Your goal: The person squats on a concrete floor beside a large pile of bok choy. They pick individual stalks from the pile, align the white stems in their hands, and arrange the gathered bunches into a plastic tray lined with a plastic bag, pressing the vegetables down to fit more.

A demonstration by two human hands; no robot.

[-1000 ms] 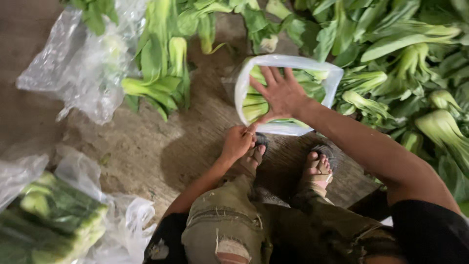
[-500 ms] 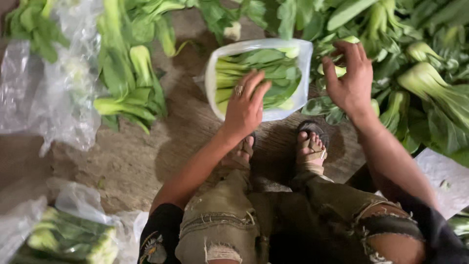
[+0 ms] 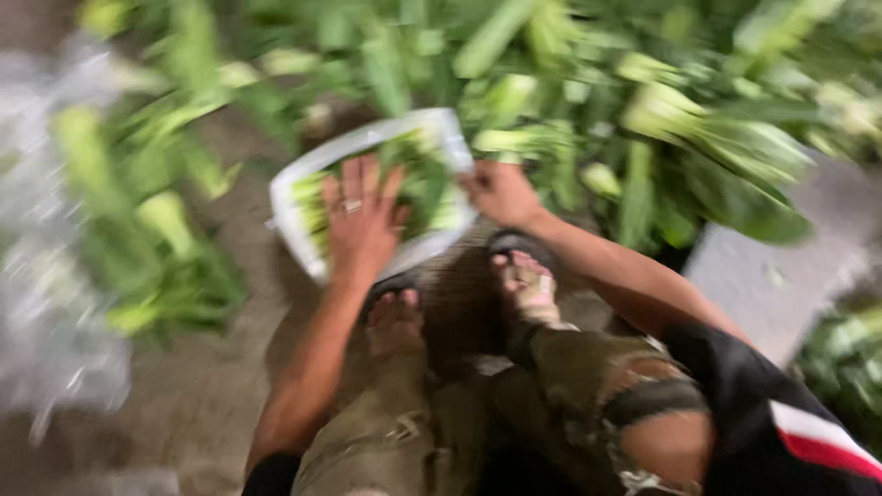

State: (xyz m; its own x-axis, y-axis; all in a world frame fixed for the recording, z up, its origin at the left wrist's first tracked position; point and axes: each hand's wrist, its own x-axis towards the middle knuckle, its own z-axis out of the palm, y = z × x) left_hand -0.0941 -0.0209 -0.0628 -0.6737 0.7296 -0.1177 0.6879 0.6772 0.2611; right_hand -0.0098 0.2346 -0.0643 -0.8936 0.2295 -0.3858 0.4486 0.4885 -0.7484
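Bag: a clear plastic bag (image 3: 303, 197) packed with pale-stemmed leafy greens lies flat on the ground, just ahead of the person's feet and at the near edge of the loose pile.
Left hand: the left hand (image 3: 361, 220) lies palm down on top of the bag, fingers spread and flat against the plastic; a ring shows on one finger.
Right hand: the right hand (image 3: 499, 191) is at the bag's right edge, touching it; it looks curled around that edge, but blur hides whether the fingers pinch the plastic.
Feet: two sandalled feet (image 3: 459, 298) stand just below the bag, toes pointing toward it; the right foot is nearest the right hand.
Legs: torn olive trousers (image 3: 588, 395) cover the bent knees at the bottom of the view.
Loose greens: a broad heap of leafy vegetables (image 3: 661, 119) fills the top and right, touching the bag's far side.
Left side: more greens (image 3: 161, 248) and crumpled clear plastic (image 3: 55, 349) lie well apart from the hands.
Ground: bare, rough floor (image 3: 202, 404) under everything.
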